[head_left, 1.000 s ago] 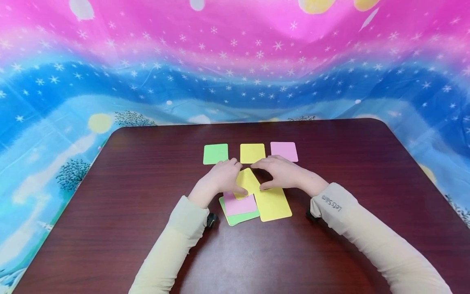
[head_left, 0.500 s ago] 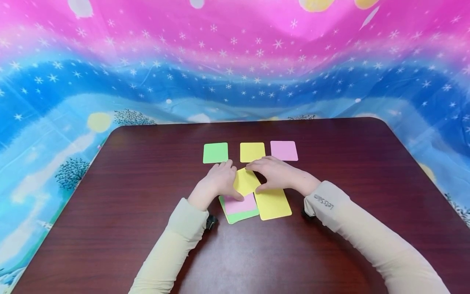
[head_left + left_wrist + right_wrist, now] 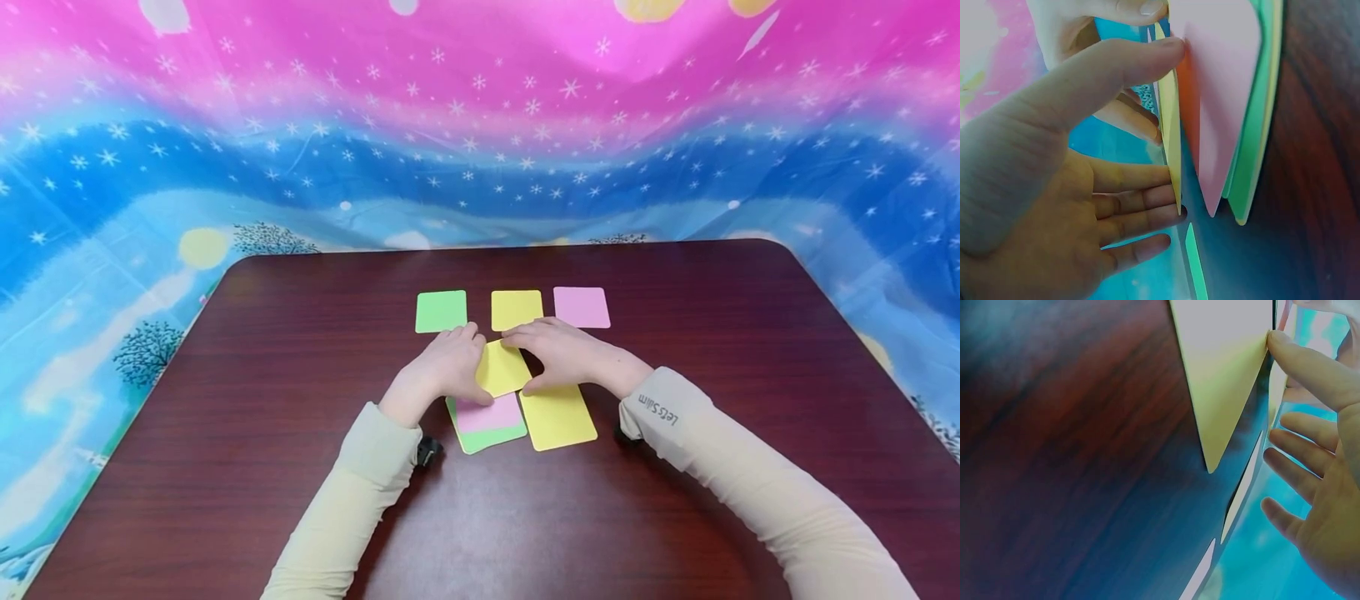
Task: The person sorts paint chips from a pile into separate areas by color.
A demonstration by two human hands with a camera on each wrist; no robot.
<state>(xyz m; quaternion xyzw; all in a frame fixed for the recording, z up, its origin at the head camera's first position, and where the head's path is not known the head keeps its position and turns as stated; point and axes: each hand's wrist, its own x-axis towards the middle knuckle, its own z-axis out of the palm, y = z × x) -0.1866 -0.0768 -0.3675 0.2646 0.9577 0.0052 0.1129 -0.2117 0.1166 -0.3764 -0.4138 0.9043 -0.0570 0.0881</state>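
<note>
Between my two hands is a square yellow card (image 3: 502, 369), in the middle of the head view. My left hand (image 3: 442, 367) holds its left side, thumb at the near edge and long fingers at the far side. From the right, my right hand (image 3: 570, 354) grips it with fingertips at the far corner and thumb by the right corner. Seen edge-on in the left wrist view, the yellow card (image 3: 1171, 125) stands off the pile under it. That pile shows a pink card (image 3: 487, 414) over a green card (image 3: 491, 437). Another yellow card (image 3: 558, 421) lies just right of the pile.
Farther back, a row of three cards lies on the dark wooden table (image 3: 225, 433): green (image 3: 441, 312), yellow (image 3: 517, 309) and pink (image 3: 582, 307). A printed snowflake cloth (image 3: 480, 125) hangs behind the table's far edge.
The held yellow card has shifted slightly left and away and turned a little. My right hand has moved slightly left with it; the left thumb sits slightly farther left. The back row stays put.
</note>
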